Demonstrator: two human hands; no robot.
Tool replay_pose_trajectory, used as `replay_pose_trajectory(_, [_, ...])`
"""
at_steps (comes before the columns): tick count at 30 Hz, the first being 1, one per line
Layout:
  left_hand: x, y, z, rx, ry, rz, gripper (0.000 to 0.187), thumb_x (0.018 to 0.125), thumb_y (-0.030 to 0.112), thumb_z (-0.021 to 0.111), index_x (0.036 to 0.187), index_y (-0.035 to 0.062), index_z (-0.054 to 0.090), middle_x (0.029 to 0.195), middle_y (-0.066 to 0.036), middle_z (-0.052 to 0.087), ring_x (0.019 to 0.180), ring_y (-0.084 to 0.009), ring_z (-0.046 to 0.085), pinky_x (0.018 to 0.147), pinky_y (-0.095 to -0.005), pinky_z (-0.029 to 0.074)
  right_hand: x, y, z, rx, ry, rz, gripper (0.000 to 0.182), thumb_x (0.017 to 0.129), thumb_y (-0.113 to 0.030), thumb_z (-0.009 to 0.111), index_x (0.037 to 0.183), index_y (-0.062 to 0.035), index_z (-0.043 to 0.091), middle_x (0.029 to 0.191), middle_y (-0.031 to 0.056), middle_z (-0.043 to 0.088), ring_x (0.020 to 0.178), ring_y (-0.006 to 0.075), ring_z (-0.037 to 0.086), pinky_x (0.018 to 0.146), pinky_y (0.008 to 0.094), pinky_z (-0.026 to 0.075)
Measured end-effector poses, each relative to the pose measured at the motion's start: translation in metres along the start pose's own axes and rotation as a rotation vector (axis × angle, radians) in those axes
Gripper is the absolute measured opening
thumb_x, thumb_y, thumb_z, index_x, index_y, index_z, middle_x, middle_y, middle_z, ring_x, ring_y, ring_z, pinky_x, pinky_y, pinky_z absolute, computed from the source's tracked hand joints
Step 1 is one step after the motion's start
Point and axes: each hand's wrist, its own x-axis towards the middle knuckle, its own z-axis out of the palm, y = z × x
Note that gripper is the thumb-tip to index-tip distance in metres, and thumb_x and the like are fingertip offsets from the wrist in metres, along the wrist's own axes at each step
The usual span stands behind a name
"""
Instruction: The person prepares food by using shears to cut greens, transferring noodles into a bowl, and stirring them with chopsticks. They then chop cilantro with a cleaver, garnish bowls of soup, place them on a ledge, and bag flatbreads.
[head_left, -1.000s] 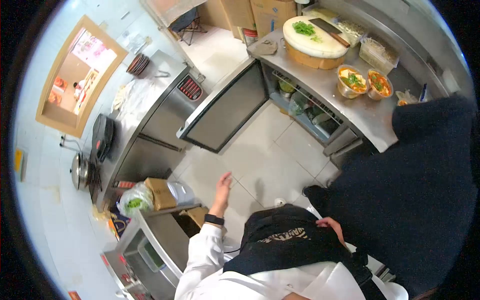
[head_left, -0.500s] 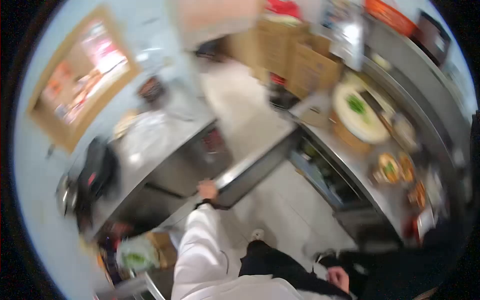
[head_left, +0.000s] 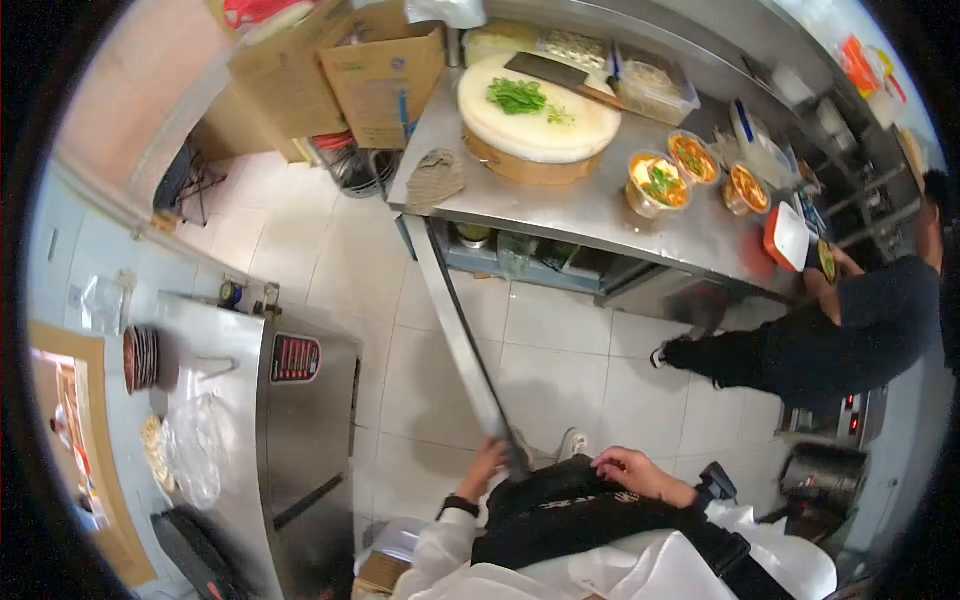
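Observation:
An under-counter cabinet door [head_left: 450, 320], metal-edged, stands swung out from the steel counter [head_left: 560, 215]. My left hand [head_left: 484, 470] grips its near end, the fingers partly hidden behind the edge. My right hand [head_left: 637, 474] hangs in front of my black apron [head_left: 560, 508], fingers loosely bent, with nothing visible in it. Beside the door, the open cabinet shelf [head_left: 515, 260] shows several containers.
On the counter are a round chopping board [head_left: 540, 130] with cut greens, a cleaver [head_left: 548, 70], a cloth [head_left: 436, 180] and filled tubs [head_left: 658, 185]. A co-worker [head_left: 860, 310] stands at right. A steel cabinet [head_left: 310, 430] is at left; cardboard boxes [head_left: 385, 85] stand behind.
My view has turned to the right, bringing the counter and the co-worker into sight. My left hand stays on the door's end. My right hand has come up before the apron.

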Motion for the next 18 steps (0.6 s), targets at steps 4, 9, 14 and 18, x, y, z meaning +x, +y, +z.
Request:
replay_pose_trajectory(4, [-0.001,0.062,0.058,0.181,-0.306,0.112,0.038,0.085,0.033,0.050,0.116,0.0104,0.049,0.115,-0.004,0.051,0.108,-0.0155,0.045,0.089,-0.0300,0.035,0.021,-0.023,0.001,-0.096,-0.015,-0.171,0.016,0.083,-0.004,0.050,0.099,-0.0035,0.054,0.084,0.0083,0.058,0.079,0.0165,0.057,0.072,0.0276,0.046])
replay_pose_trajectory(9, [0.005,0.119,0.045,0.084,-0.294,0.408,0.029,0.086,0.026,0.050,0.108,0.0079,0.054,0.105,-0.003,0.057,0.096,-0.0132,0.051,0.080,-0.0257,0.038,0.034,-0.046,-0.011,-0.148,0.074,-0.277,0.018,0.081,0.002,0.050,0.098,-0.0036,0.056,0.090,0.0080,0.053,0.081,0.0155,0.056,0.069,0.0256,0.046])
replay_pose_trajectory(14, [0.022,0.199,0.029,0.145,-0.132,0.429,0.025,0.086,0.021,0.051,0.106,0.0066,0.055,0.101,-0.003,0.059,0.088,-0.0122,0.053,0.072,-0.0237,0.039,0.060,-0.068,-0.059,-0.198,0.292,-0.173,0.015,0.079,-0.002,0.053,0.092,-0.0057,0.058,0.083,0.0088,0.051,0.074,0.0198,0.053,0.068,0.0279,0.044])
replay_pose_trajectory(18, [0.045,0.280,0.035,0.292,-0.042,0.555,0.020,0.085,0.011,0.049,0.102,0.0045,0.057,0.097,-0.005,0.059,0.092,-0.0137,0.053,0.083,-0.0267,0.040,0.118,-0.099,-0.111,-0.274,0.401,-0.276,0.013,0.077,-0.001,0.053,0.089,-0.0041,0.057,0.078,0.0099,0.047,0.064,0.0202,0.048,0.061,0.0294,0.042])
